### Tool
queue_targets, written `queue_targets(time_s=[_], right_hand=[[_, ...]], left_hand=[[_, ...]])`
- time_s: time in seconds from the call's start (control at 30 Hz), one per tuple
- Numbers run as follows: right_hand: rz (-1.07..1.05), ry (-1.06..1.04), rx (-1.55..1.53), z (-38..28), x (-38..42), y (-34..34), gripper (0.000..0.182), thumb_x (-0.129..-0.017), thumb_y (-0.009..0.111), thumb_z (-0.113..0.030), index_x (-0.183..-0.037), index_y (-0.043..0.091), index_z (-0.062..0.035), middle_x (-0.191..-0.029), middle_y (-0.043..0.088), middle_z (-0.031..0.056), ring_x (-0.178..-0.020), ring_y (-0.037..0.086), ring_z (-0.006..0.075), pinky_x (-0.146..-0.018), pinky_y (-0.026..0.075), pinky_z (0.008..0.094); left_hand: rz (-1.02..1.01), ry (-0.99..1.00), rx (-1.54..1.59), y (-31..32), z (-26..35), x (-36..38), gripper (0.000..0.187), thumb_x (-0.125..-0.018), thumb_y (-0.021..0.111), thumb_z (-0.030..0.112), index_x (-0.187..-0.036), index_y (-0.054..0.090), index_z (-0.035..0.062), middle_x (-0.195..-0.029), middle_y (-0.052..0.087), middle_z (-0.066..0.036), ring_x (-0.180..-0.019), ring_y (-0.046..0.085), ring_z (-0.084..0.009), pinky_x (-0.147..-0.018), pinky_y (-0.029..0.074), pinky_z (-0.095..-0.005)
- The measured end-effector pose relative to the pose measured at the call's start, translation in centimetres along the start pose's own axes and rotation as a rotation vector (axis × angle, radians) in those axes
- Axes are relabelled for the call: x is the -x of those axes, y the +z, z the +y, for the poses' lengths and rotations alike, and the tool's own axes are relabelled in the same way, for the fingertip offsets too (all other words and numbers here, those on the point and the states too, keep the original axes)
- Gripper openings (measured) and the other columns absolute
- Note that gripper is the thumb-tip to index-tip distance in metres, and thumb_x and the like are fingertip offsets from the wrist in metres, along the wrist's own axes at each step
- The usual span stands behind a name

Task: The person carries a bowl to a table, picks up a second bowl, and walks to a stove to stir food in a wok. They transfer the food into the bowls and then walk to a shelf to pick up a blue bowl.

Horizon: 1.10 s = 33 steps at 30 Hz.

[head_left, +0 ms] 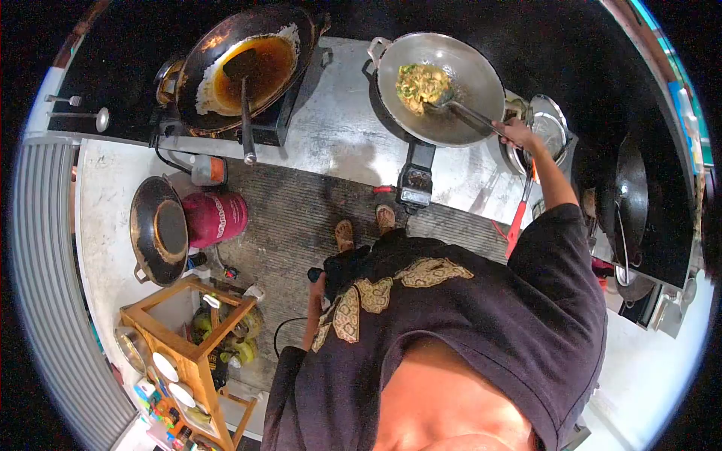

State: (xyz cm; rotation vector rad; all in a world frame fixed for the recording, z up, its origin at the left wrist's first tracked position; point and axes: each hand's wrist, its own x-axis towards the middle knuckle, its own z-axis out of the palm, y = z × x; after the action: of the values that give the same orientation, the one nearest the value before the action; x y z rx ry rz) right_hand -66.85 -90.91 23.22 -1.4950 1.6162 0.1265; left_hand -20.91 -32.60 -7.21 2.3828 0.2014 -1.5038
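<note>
My right hand (517,134) is closed around the handle of a metal spatula (475,115). The spatula's blade is at the edge of a clump of yellow-green cooked food (420,89), which looks like scrambled egg with greens. This food lies in a grey metal wok (477,83) on the counter's stove. Low at my side, my left hand (317,292) is partly covered by my dark clothing, beside a small black thing (314,274). Its fingers are too hidden to read.
A blackened wok (203,64) of brown oil with a ladle (247,124) sits on the left burner. Metal lids (549,124) and a red-handled utensil (517,229) are at right. A pink gas cylinder (218,218), another pan (143,225) and a wooden stand (203,349) are at left.
</note>
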Motion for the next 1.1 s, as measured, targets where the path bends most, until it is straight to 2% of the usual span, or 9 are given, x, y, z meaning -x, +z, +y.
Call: queue_targets(time_s=[0.17, 0.2, 0.57, 0.6, 0.73, 0.87, 0.93, 1.03, 1.1], right_hand=[[0.721, -0.475, 0.709, 3.3, -2.3, 0.5, 0.035, -0.081, 0.050, -0.035, -0.077, 0.060, -0.0009, -0.060, 0.057, 0.0168, -0.054, 0.057, 0.0307, -0.051, 0.045, 0.0403], [0.693, -0.370, 0.719, 0.4, 0.9, 0.4, 0.037, -0.080, 0.050, -0.036, -0.073, 0.059, -0.0002, -0.067, 0.057, 0.0216, -0.066, 0.057, 0.0378, -0.060, 0.045, 0.0454], [0.654, -0.281, 0.856, -2.4, 3.6, -8.9, 0.040, -0.074, 0.059, -0.035, -0.067, 0.057, 0.0043, -0.075, 0.060, 0.0207, -0.070, 0.060, 0.0323, -0.057, 0.047, 0.0404], [0.517, -0.082, 0.726, -3.8, 3.1, -9.8, 0.042, -0.073, 0.060, -0.034, -0.060, 0.054, 0.0057, -0.062, 0.058, 0.0185, -0.056, 0.060, 0.0278, -0.052, 0.047, 0.0370], [0.376, -0.147, 0.623, -6.7, 2.8, -11.0, 0.041, -0.072, 0.058, -0.032, -0.053, 0.049, 0.0029, -0.044, 0.047, 0.0114, -0.040, 0.050, 0.0183, -0.039, 0.039, 0.0329], [0.205, -0.403, 0.455, -5.7, -3.7, -11.5, 0.033, -0.074, 0.057, -0.032, -0.064, 0.051, -0.0015, -0.047, 0.044, 0.0026, -0.039, 0.039, 0.0095, -0.035, 0.030, 0.0313], [0.208, -0.308, 0.477, -3.0, -11.1, -12.2, 0.027, -0.078, 0.056, -0.030, -0.074, 0.054, -0.0036, -0.047, 0.044, 0.0008, -0.036, 0.037, 0.0083, -0.033, 0.027, 0.0271], [0.267, -0.792, 0.602, -3.4, -13.5, -11.5, 0.026, -0.078, 0.059, -0.029, -0.080, 0.059, -0.0030, -0.052, 0.051, 0.0051, -0.042, 0.046, 0.0162, -0.040, 0.036, 0.0303], [0.452, -0.968, 0.869, -5.3, -11.1, -10.6, 0.026, -0.077, 0.059, -0.028, -0.084, 0.060, -0.0028, -0.061, 0.057, 0.0098, -0.054, 0.054, 0.0236, -0.050, 0.042, 0.0334]], left_hand=[[-0.241, 0.322, -0.550, -0.9, 0.2, -1.6, 0.093, -0.064, 0.054, 0.065, -0.122, 0.036, -0.0060, -0.124, 0.041, -0.017, -0.110, 0.042, -0.0294, -0.084, 0.037, -0.0365], [-0.220, 0.256, -0.482, -1.0, 0.2, -1.5, 0.095, -0.063, 0.053, 0.066, -0.123, 0.035, -0.0048, -0.125, 0.041, -0.015, -0.110, 0.042, -0.0286, -0.085, 0.036, -0.0359], [-0.044, 0.048, -0.009, 0.2, 1.7, 1.9, 0.093, -0.066, 0.057, 0.059, -0.125, 0.029, -0.0066, -0.122, 0.041, -0.018, -0.106, 0.045, -0.0272, -0.084, 0.038, -0.0374], [-0.032, 0.046, 0.006, 0.3, 1.9, 2.5, 0.093, -0.066, 0.058, 0.058, -0.125, 0.029, -0.0071, -0.121, 0.041, -0.019, -0.106, 0.045, -0.0273, -0.084, 0.038, -0.0377], [-0.074, 0.140, 0.062, 0.5, 2.7, 5.4, 0.087, -0.068, 0.059, 0.054, -0.123, 0.032, -0.0088, -0.117, 0.044, -0.021, -0.102, 0.048, -0.0274, -0.082, 0.039, -0.0377], [-0.142, 0.334, 0.161, 1.2, 0.2, 4.9, 0.071, -0.070, 0.058, 0.050, -0.112, 0.048, -0.0057, -0.105, 0.053, -0.018, -0.094, 0.051, -0.0256, -0.081, 0.040, -0.0349], [-0.013, 0.281, 0.030, 2.9, -0.5, 3.8, 0.061, -0.070, 0.057, 0.049, -0.106, 0.054, -0.0010, -0.100, 0.056, -0.016, -0.093, 0.052, -0.0236, -0.078, 0.040, -0.0350], [-0.104, 0.448, 0.108, 2.9, -3.7, 0.9, 0.058, -0.070, 0.054, 0.052, -0.096, 0.058, -0.0002, -0.090, 0.060, -0.015, -0.088, 0.056, -0.0258, -0.074, 0.041, -0.0383], [-0.009, 0.234, -0.058, 2.6, 0.6, 7.1, 0.056, -0.070, 0.055, 0.051, -0.090, 0.058, -0.0010, -0.086, 0.060, -0.014, -0.083, 0.057, -0.0254, -0.070, 0.042, -0.0381]])
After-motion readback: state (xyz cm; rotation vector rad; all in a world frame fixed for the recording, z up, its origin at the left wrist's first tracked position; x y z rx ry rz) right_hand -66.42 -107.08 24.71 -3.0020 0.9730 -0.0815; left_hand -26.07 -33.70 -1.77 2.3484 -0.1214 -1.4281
